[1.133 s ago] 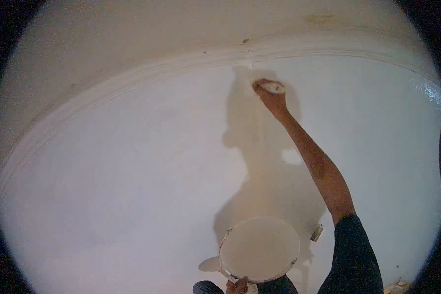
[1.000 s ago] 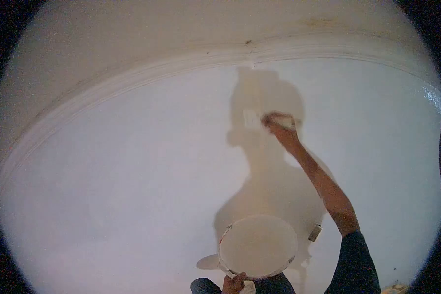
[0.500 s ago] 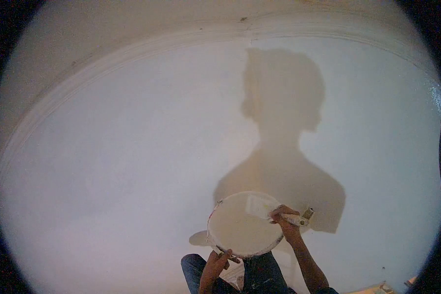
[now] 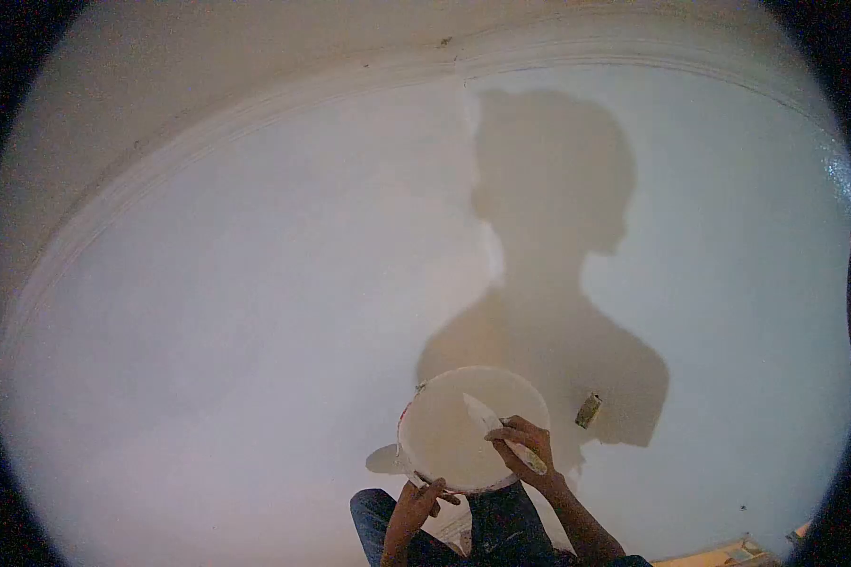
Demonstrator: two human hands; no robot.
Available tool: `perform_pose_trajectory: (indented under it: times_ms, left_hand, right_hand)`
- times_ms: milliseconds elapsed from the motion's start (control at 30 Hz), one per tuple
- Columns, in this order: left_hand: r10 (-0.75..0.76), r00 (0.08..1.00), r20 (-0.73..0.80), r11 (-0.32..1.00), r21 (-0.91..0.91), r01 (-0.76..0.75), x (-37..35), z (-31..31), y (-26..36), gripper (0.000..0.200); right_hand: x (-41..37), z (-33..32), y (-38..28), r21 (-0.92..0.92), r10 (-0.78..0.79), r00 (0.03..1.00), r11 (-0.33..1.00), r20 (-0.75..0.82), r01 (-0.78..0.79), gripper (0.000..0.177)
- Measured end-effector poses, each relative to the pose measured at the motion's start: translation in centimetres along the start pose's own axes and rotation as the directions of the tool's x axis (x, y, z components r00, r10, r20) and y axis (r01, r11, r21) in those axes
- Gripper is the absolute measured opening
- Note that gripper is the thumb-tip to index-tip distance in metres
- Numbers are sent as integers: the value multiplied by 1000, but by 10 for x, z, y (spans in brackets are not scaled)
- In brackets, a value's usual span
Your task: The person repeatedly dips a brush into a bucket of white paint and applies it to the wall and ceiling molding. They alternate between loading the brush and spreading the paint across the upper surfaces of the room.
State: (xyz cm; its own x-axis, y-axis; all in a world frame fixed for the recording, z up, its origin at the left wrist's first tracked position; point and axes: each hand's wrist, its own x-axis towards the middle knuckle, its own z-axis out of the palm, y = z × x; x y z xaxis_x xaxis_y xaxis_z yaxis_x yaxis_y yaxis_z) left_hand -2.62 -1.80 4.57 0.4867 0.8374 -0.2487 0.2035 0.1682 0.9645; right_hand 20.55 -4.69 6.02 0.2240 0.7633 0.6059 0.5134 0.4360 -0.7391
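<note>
Both hands are clamped: left hand (image 4: 414,506) on the pail (image 4: 402,439) rim, right hand (image 4: 525,454) on a knife (image 4: 481,413) loading putty (image 4: 440,439) just ahead; lifting likely calls for a level blade.

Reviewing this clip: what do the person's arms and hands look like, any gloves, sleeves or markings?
The left hand and right hand are bare, without gloves. The forearms in view are uncovered; any ring, watch or marking is too small to tell.

One bucket (image 4: 401,442), one scraper (image 4: 480,413)
</note>
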Motion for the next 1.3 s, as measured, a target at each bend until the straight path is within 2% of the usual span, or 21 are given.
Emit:
perform_pose_trajectory:
  times_ms: [33, 67, 100, 167, 267, 333, 400, 467, 567, 600, 633, 667, 733, 767, 800, 833, 933, 1067, 1133, 1233, 1300]
  left_hand:
    - [120, 993, 22, 990, 70, -121, 0, -1, 1, 32]
    - [238, 970, 57, 961, 134, -244, 1, -3, -1, 33]
    - [235, 970, 59, 962, 132, -241, 4, -4, -3, 33]
    - [-26, 999, 37, 1000, 12, 25, 11, -6, -3, 34]
    - [-32, 999, 1, 998, 49, 32, 7, 2, 9, 38]
    - [-42, 999, -6, 997, 62, 42, 4, 6, 16, 41]
    - [-52, 999, -11, 996, 70, 53, 3, 8, 23, 44]
    - [-197, 980, 12, 972, 130, 194, 7, 7, 29, 45]
    - [-223, 975, -10, 960, 172, 221, -7, 13, 71, 44]
    - [-229, 973, -14, 959, 170, 228, -8, 5, 67, 44]
    - [-251, 967, -41, 882, 403, 245, -8, -9, 56, 44]
    - [-263, 962, -69, 751, 612, 249, -9, -25, 51, 45]
    - [-85, 993, 87, 603, 798, -18, -51, -61, 97, 50]
    - [113, 963, 244, 695, 673, -253, -81, -74, 130, 54]
    - [277, 948, 154, 576, 763, -293, -110, -81, 147, 53]
    - [258, 936, 238, 454, 825, -335, -141, -84, 181, 46]
    - [259, 939, 227, 476, 816, -328, -144, -95, 185, 44]
    - [243, 945, 219, 525, 790, -318, -135, -102, 198, 41]
    - [242, 947, 213, 554, 771, -315, -134, -114, 197, 40]
    - [256, 947, 195, 602, 734, -314, -148, -133, 195, 38]
    - [249, 950, 189, 624, 719, -307, -161, -139, 208, 36]
  right_hand:
    - [3, -1, 0, -8, -61, 998, 998, -18, 61, 12]
    - [5, -2, -1, -11, -59, 998, 998, -20, 59, 12]
    - [7, -4, -3, -24, -76, 997, 997, 11, 76, 17]
    - [8, -6, -2, -33, -97, 994, 995, 41, 98, 21]
    - [8, -12, 5, 17, -79, 995, 997, 68, 78, 22]
    - [11, -18, 6, -27, -60, 992, 998, 113, 63, 13]
    - [14, -25, 3, -55, -65, 986, 996, 153, 74, 13]
    - [20, -30, 4, -87, -57, 979, 993, 196, 75, 13]
    - [22, -31, 9, -120, -91, 976, 986, 199, 116, 14]
    - [22, -31, 11, -174, -97, 972, 975, 213, 135, 15]
    - [21, -30, 12, -231, -103, 969, 960, 226, 156, 15]
    - [22, -30, 10, -233, -102, 969, 960, 227, 155, 15]
    - [22, -27, -3, -211, -34, 962, 973, 273, 94, 17]
    - [22, -26, -3, -216, -32, 961, 972, 275, 94, 17]
    - [21, -23, -3, -182, -48, 966, 978, 254, 97, 18]
    - [22, -22, -2, -145, -65, 971, 984, 232, 101, 18]
    - [21, -25, -10, -229, 0, 962, 971, 272, 64, 19]
    - [23, -27, -3, -206, 10, 966, 977, 260, 46, 19]
    - [23, -30, -3, -231, 64, 936, 973, 345, 19, 21]
    - [18, -25, -14, -321, 75, 949, 947, 305, 28, 19]
    - [20, -28, -26, -273, 79, 953, 962, 294, 5, 19]
